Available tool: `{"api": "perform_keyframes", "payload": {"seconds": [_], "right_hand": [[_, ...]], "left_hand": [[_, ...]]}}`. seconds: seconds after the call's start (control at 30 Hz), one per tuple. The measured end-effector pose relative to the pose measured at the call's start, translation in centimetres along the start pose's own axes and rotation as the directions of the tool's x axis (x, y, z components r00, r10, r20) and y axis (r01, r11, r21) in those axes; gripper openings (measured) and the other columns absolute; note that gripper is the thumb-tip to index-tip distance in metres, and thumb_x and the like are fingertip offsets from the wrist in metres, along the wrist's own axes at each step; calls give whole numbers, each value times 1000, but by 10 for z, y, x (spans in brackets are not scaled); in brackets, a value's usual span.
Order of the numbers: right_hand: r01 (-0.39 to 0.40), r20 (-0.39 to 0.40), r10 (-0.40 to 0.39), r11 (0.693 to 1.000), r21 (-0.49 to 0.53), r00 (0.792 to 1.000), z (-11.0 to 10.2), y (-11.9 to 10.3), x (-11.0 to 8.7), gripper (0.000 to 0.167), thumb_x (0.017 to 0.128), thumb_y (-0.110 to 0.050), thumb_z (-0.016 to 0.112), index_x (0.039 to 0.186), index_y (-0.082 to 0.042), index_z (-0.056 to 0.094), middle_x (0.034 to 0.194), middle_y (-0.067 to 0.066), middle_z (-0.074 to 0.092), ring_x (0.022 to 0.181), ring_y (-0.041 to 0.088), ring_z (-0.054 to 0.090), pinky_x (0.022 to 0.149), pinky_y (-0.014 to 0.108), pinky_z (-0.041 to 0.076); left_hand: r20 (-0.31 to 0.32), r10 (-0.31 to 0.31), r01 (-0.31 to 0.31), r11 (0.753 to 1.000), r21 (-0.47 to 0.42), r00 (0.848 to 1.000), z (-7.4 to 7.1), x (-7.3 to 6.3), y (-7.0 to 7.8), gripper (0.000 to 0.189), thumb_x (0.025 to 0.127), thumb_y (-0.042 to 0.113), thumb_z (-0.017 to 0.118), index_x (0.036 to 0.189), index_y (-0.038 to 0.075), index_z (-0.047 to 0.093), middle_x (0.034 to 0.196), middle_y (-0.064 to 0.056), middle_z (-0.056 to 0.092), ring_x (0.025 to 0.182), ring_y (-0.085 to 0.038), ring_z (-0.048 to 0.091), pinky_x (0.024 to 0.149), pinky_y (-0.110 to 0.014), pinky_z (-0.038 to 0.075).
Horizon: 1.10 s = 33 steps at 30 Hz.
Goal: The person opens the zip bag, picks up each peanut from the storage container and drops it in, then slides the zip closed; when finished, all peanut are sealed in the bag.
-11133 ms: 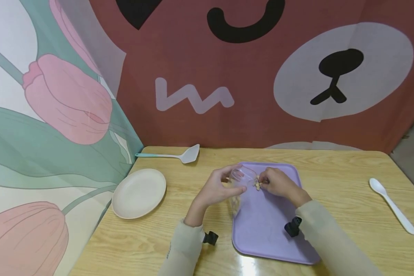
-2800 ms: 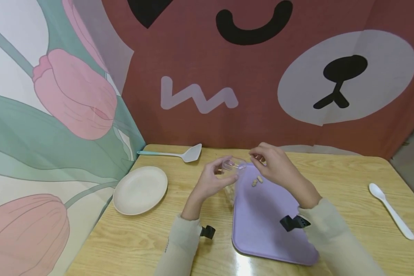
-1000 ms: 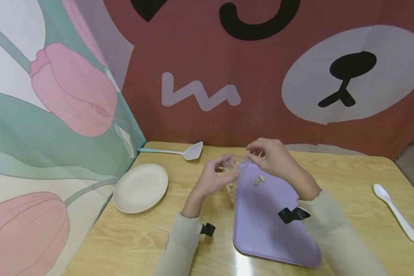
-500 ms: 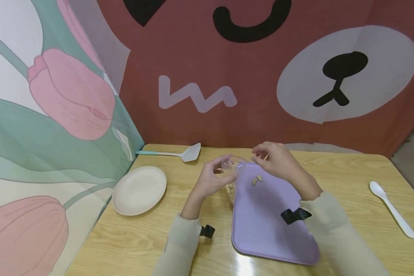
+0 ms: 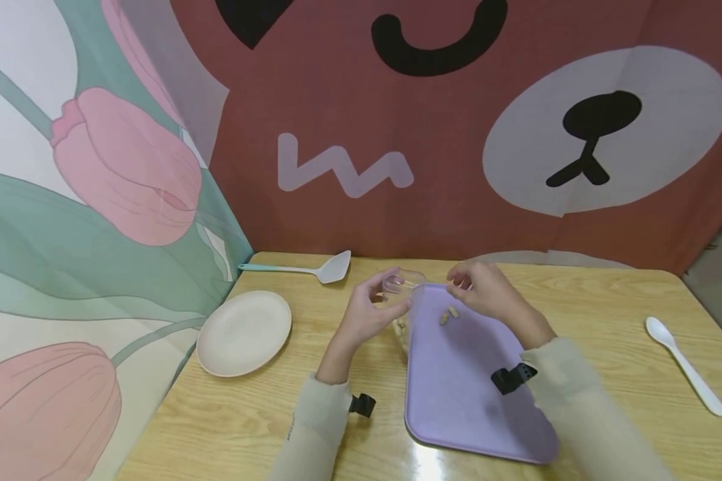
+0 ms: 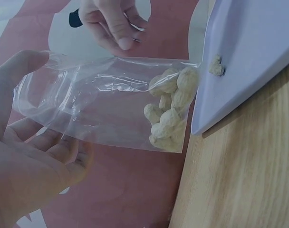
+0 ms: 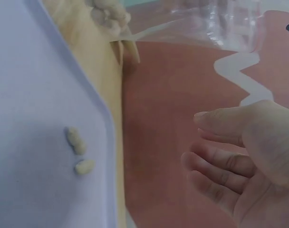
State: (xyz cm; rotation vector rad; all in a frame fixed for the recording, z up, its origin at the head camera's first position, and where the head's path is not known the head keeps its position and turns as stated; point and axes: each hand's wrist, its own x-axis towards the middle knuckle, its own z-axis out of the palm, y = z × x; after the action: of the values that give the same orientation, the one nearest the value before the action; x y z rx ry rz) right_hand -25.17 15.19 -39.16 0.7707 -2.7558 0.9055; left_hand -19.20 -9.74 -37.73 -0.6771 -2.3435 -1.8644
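Note:
My left hand [image 5: 364,317] holds a clear plastic bag [image 6: 106,95] near its open mouth, thumb on one side and fingers on the other. Whole peanuts [image 6: 172,116] fill the bottom of the bag, which hangs beside the left edge of the purple tray [image 5: 475,401]. Above the tray's far end is my right hand [image 5: 487,290], a short way right of the bag's mouth. In the right wrist view its fingers [image 7: 220,178] are loosely bent, with nothing seen between them and the thumb. Two peanuts [image 7: 75,141] lie close together on the tray.
A cream plate [image 5: 243,334] sits at the left of the wooden table [image 5: 216,427]. Behind it, along the back edge, lies a spatula [image 5: 333,267] with a pale green handle. At the far right is a white spoon [image 5: 686,367]. A printed cloth [image 5: 445,220] hangs behind the table.
Earlier my right hand was down at peanuts on the tray, then raised beside the bag's mouth. Now it has drawn slightly right, away from the bag. My left hand keeps its hold.

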Motion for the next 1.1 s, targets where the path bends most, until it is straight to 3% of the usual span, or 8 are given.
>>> {"api": "perform_keyframes", "payload": {"seconds": [0.07,0.23,0.3,0.4,0.57,0.8,0.93,1.1], "right_hand": [[-17,16,17,1000,-6,1000,2,1,1,17,87,-6,73,101,4,72,87,10,69,80,26,64,69,42,53],[-40,47,41,999,-19,998,7,7,1,17,87,-6,72,100,5,72,87,11,69,80,25,64,70,43,53],[-43,52,44,999,-22,998,9,11,0,16,87,-5,72,99,5,71,86,10,69,80,25,64,70,43,53],[-50,55,51,998,-25,997,12,17,0,16,86,-5,72,99,4,71,83,8,68,78,25,64,69,42,53],[-59,57,61,998,-34,997,22,27,0,16,86,-6,72,98,4,71,81,7,68,76,24,64,68,42,53],[-123,118,124,992,-22,985,37,37,-2,18,86,-4,72,101,5,71,87,12,68,80,27,63,70,43,54],[-158,144,160,987,-26,977,45,43,-2,19,87,-6,73,103,4,71,89,12,67,79,25,62,69,40,53],[-124,140,128,992,-38,982,52,49,-3,13,86,-5,72,96,2,72,82,8,65,76,23,60,68,40,51]], "left_hand": [[5,1,-1,1000,-1,1000,-1,0,0,55,88,4,70,137,-11,50,122,-31,60,110,-45,57,90,-54,44],[-35,23,-23,1000,-3,999,2,6,-29,57,86,11,73,137,-5,54,119,-23,64,105,-33,60,90,-62,44],[-49,27,-27,1000,5,998,3,9,-41,58,85,13,75,137,-1,56,118,-19,65,103,-25,61,89,-57,46],[-42,22,-21,1000,12,999,3,10,-42,56,85,14,75,137,2,56,118,-16,65,103,-22,60,89,-51,47],[-36,17,-17,1000,2,999,2,9,-41,55,87,14,75,138,5,57,119,-15,65,104,-24,60,90,-53,46],[-5,-2,2,1000,-1,1000,1,7,-39,58,89,9,72,141,-4,51,122,-20,62,111,-39,58,92,-61,42],[8,-1,1,1000,4,1000,0,3,-24,57,89,6,70,140,-8,49,121,-23,62,112,-46,56,92,-63,42],[-1,6,-6,1000,5,1000,-1,-2,-6,53,89,4,69,137,-10,51,118,-23,63,109,-47,57,90,-63,42]]}}
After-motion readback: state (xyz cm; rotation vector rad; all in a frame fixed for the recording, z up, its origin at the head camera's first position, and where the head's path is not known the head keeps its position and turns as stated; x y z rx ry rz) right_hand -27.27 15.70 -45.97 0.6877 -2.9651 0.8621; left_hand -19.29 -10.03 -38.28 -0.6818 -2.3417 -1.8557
